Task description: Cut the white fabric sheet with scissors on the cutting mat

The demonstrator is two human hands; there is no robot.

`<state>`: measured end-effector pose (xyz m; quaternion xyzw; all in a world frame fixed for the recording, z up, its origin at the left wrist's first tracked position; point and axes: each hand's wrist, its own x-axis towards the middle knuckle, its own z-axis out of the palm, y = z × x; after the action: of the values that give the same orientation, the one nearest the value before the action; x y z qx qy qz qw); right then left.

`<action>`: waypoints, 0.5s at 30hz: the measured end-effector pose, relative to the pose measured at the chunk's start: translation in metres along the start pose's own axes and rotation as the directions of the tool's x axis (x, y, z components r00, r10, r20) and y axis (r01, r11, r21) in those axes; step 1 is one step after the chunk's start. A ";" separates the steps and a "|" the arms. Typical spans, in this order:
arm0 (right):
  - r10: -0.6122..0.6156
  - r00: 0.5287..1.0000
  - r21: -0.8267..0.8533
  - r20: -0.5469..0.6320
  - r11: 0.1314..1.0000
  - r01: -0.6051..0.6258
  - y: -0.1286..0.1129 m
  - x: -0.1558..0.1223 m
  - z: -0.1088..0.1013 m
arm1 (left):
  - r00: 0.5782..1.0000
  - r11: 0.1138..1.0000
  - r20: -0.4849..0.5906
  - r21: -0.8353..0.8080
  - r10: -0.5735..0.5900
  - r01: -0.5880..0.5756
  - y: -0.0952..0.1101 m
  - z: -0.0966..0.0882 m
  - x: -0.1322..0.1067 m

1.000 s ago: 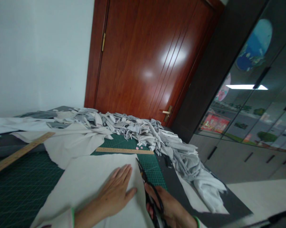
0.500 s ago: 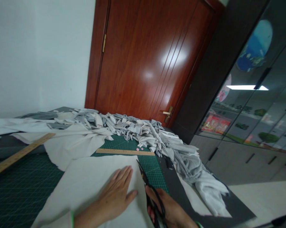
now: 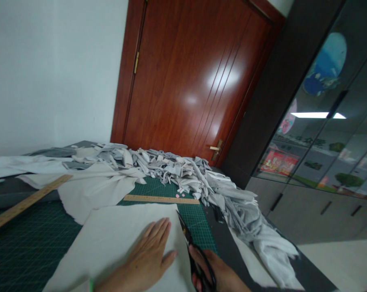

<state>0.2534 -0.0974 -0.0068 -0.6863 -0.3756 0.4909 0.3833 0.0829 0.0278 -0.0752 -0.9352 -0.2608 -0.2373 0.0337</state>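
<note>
My left hand (image 3: 147, 255) lies flat, fingers spread, on a sheet of pale grey fabric (image 3: 116, 239) spread over the green cutting mat (image 3: 28, 247). My right hand (image 3: 215, 271) grips black scissors (image 3: 191, 249) by the handles at the sheet's right edge. The blades point away from me along that edge, just right of my left fingertips. Part of my right hand is cut off by the frame's bottom.
A short wooden ruler (image 3: 161, 199) lies across the mat beyond the sheet. A long wooden ruler (image 3: 25, 202) lies at the left. A heap of grey and white fabric strips (image 3: 201, 182) runs along the far and right side. Behind stand a red-brown door (image 3: 195, 81) and dark glass cabinets (image 3: 323, 134).
The view has tilted up slightly, so both hands sit lower in the frame. The scissors' blades have crept a little further along the fabric's right edge. My left hand stays flat.
</note>
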 end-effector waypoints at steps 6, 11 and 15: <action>-0.024 0.998 -0.087 0.062 0.996 0.030 0.013 0.009 -0.009 | 0.999 0.999 0.033 -0.029 -0.020 0.021 0.003 -0.004 0.003; -0.018 0.999 -0.078 0.041 0.997 0.021 0.009 0.004 -0.008 | 0.990 0.997 0.131 -0.045 -0.052 0.058 0.007 -0.015 0.006; 0.003 0.998 -0.022 0.056 1.000 -0.002 -0.001 -0.001 -0.006 | 0.978 0.997 0.197 -0.012 -0.068 0.072 0.010 -0.021 0.009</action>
<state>0.2586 -0.0993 -0.0044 -0.6769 -0.3906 0.5064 0.3644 0.0858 0.0190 -0.0522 -0.9445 -0.2934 -0.1473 -0.0097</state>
